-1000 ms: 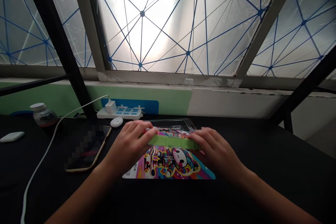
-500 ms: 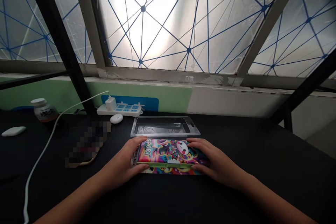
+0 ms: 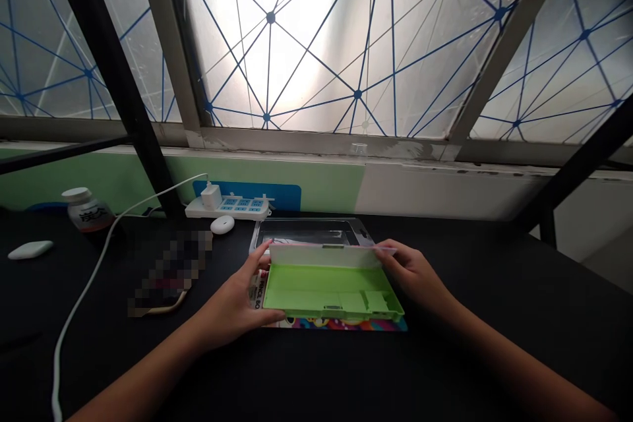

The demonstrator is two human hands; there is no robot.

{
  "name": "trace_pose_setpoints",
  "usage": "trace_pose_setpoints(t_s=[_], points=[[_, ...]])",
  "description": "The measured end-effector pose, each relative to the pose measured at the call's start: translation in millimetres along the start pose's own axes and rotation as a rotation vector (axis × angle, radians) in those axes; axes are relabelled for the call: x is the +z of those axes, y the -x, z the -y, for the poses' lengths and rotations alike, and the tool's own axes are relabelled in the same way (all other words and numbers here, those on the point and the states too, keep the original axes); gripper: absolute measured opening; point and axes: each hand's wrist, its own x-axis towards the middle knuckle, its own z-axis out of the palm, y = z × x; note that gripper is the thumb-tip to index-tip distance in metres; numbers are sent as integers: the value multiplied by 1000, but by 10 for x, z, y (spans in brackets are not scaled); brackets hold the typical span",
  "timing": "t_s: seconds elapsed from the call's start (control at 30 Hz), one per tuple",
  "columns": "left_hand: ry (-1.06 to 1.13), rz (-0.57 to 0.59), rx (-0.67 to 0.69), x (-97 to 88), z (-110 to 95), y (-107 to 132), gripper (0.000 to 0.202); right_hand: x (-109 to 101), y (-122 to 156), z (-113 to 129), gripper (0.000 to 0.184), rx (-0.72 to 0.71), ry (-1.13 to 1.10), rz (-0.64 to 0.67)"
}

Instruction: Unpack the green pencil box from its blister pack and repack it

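Observation:
In the head view a pencil box (image 3: 316,290) stands on the table with its lid raised, its light green inside bare, with a small moulded compartment at the right. My left hand (image 3: 242,300) grips the box's left end, thumb at the front corner and fingers behind. With thumb and fingers closed, my right hand (image 3: 408,267) holds the right end of the upright lid (image 3: 321,255). Under the box lies a colourful printed card (image 3: 341,324), its front strip and left edge showing.
Behind the box lies a clear plastic tray (image 3: 363,231). A white power strip (image 3: 227,209) with a plugged-in charger, a white round case (image 3: 222,224), a blurred-out object (image 3: 171,277), a bottle (image 3: 89,211) and a white cable (image 3: 82,290) are to the left. Windows rise beyond.
The pencil box's lid has swung up and back, baring the green inside. My right hand has moved up from the box's right end to the lid; my left hand stays at the left end.

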Motion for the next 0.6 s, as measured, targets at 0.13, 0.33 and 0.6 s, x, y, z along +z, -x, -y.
trace_pose_setpoints(t_s=[0.13,0.33,0.6], points=[[41,-30,-87,-33,-91,-18,72,-181,242,-88,55,-103,-24,300],[-22,-25,-50,-49,-42,-44,52,-16,281,-97,52,3,116,172],[-95,-84,-57,20,-15,-57,55,31,4,59,55,306,108,277]])
